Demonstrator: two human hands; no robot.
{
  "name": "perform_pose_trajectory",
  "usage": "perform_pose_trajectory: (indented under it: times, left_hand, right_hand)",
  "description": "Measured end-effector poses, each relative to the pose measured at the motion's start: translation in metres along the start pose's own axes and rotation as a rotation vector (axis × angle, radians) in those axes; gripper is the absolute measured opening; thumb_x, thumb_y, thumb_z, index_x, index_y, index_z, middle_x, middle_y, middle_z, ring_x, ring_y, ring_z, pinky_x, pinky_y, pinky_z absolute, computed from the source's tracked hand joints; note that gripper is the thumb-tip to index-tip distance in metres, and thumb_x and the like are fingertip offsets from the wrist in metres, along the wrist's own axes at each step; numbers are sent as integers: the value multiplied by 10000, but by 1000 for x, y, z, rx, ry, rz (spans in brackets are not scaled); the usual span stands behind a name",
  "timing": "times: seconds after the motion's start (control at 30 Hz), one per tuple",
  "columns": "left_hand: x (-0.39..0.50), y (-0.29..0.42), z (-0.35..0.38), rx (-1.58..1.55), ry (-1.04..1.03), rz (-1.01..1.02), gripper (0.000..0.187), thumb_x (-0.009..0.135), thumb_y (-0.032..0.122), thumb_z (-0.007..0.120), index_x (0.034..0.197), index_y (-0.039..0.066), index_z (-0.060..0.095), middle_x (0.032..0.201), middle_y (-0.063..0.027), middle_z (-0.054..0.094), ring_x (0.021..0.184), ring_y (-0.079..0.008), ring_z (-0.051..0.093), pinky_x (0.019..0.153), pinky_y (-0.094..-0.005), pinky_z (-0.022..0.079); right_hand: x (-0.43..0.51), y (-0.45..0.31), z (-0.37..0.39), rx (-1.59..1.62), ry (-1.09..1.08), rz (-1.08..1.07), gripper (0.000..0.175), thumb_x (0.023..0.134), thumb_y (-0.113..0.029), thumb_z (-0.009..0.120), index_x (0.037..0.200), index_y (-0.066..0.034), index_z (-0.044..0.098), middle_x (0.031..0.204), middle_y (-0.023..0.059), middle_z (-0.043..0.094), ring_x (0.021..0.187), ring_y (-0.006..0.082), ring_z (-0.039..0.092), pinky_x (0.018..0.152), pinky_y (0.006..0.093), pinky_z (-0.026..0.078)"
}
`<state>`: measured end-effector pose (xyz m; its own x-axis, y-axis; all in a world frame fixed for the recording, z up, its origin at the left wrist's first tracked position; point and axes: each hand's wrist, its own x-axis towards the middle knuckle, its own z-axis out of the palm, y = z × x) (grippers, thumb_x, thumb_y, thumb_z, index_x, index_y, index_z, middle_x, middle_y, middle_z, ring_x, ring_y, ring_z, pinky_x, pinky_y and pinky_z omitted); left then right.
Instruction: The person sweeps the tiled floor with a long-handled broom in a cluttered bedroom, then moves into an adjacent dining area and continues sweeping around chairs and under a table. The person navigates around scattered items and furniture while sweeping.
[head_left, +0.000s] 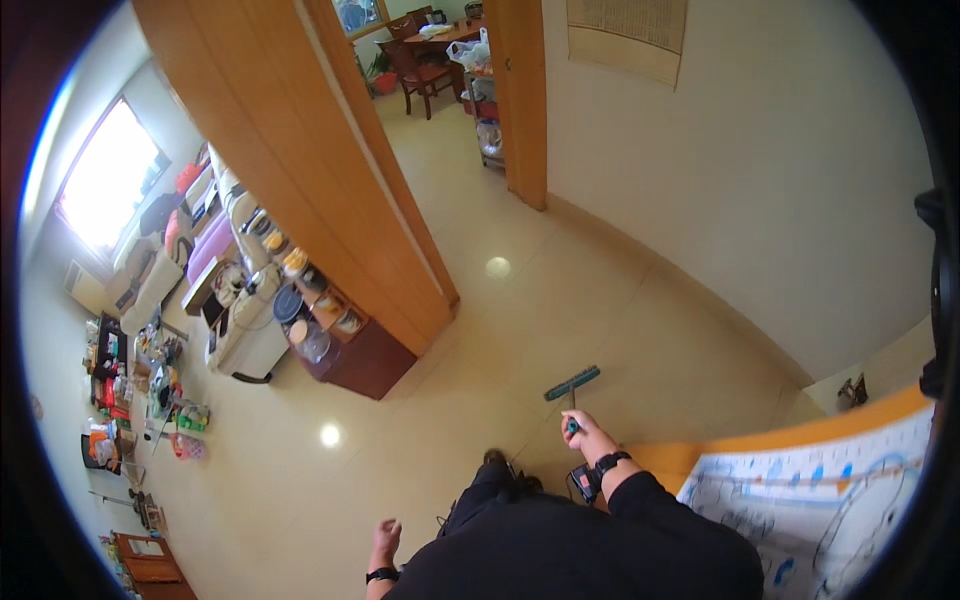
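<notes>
My right hand (583, 435) is closed around the handle of a broom or floor brush, whose green head (572, 382) with short dark bristles lies just ahead of the hand, low over or on the tiled floor (480, 352). The top of the handle pokes out of the fist. My left hand (387, 537) hangs at my left side, fingers curled, with no object visible in it. Both wrists wear black bands, and a small dark device hangs by the right wrist.
A wooden door frame (315, 157) stands ahead, with a dark red cabinet (375, 360) bearing jars at its foot. A white wall (720, 187) runs along the right. Near my right side is a surface with a printed cover (795, 502). A cream sofa (247, 337) stands left.
</notes>
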<state>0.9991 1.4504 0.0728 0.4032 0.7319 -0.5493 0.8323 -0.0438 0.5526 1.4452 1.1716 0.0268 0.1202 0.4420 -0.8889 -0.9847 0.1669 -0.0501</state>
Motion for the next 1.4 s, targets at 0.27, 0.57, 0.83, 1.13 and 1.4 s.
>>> perform_pose_trajectory:
  times: [0.27,0.57,0.83,1.13,1.4]
  left_hand:
    - [153,6,-8,-358,-334,-542,149,726,162,556,756,16,546,639,-87,546,582,-207,521,545,-321,425]
    - [478,339,36,748,-264,360,417,771,368,417,978,33,553,1020,-188,531,946,-322,504,817,-375,401]
    - [570,637,76,112,-272,535,338,762,229,576,1011,8,516,952,-137,584,883,-233,561,760,-311,445]
    - [622,526,89,524,-555,-178,424,775,376,414,921,17,586,988,-177,557,904,-304,537,810,-391,407]
    - [763,619,77,56,-426,-366,347,767,304,471,917,13,584,954,-177,568,878,-280,546,782,-368,423]
  right_hand:
    - [5,-144,-4,-111,-7,-190,225,773,-198,496,577,-110,428,445,-29,420,355,81,395,308,175,286]
    - [6,-303,38,-597,523,19,206,740,-204,549,552,-141,491,498,-24,503,431,81,473,397,220,332]
    - [90,-516,151,-828,548,-21,147,767,-189,513,640,-115,515,533,4,519,439,95,494,402,230,376]
    - [233,-737,430,-1382,260,-8,113,749,-127,529,664,-53,528,555,43,531,461,131,512,408,243,405]
    - [339,-828,716,-1157,115,-52,137,779,-162,499,691,-59,523,593,46,540,489,113,510,425,238,408]
